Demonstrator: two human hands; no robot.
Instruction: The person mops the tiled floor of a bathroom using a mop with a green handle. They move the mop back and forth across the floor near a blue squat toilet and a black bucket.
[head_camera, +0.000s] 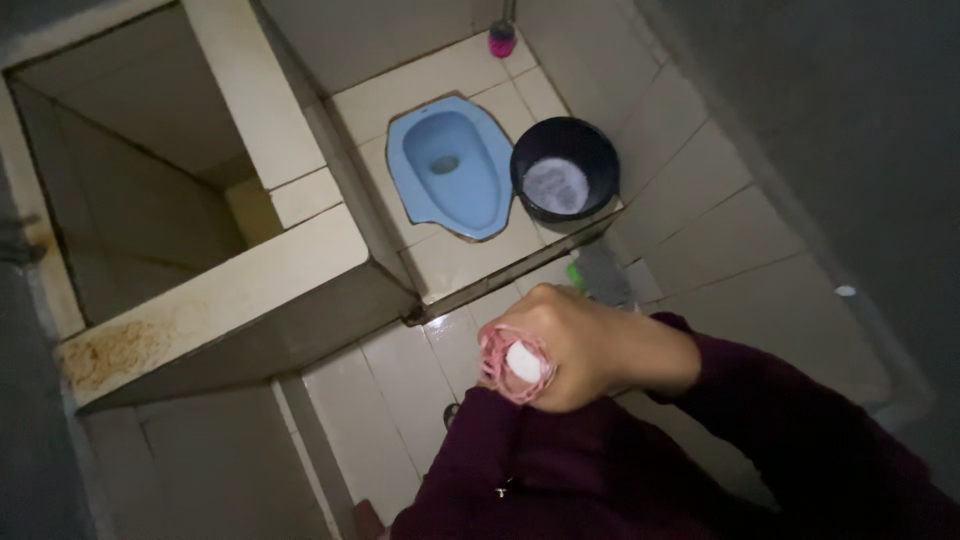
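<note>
My right hand (585, 345) is closed in a fist around a small round pink-and-white object (515, 362), held in the air above the tiled floor. Its dark maroon sleeve runs in from the lower right. A second maroon sleeve (480, 460) rises from the bottom edge up to the pink object; my left hand is hidden behind the fist and the object. Below and beyond the fist a blue squat toilet (450, 165) sits in a raised tiled step, with a black bucket (565, 150) holding foamy water beside it.
A tiled open water tank (250, 290) with a stained rim fills the left side. A greyish bottle with a green cap (598, 272) lies by the step's edge. A pink item (502, 38) stands at the far wall. The room is dim.
</note>
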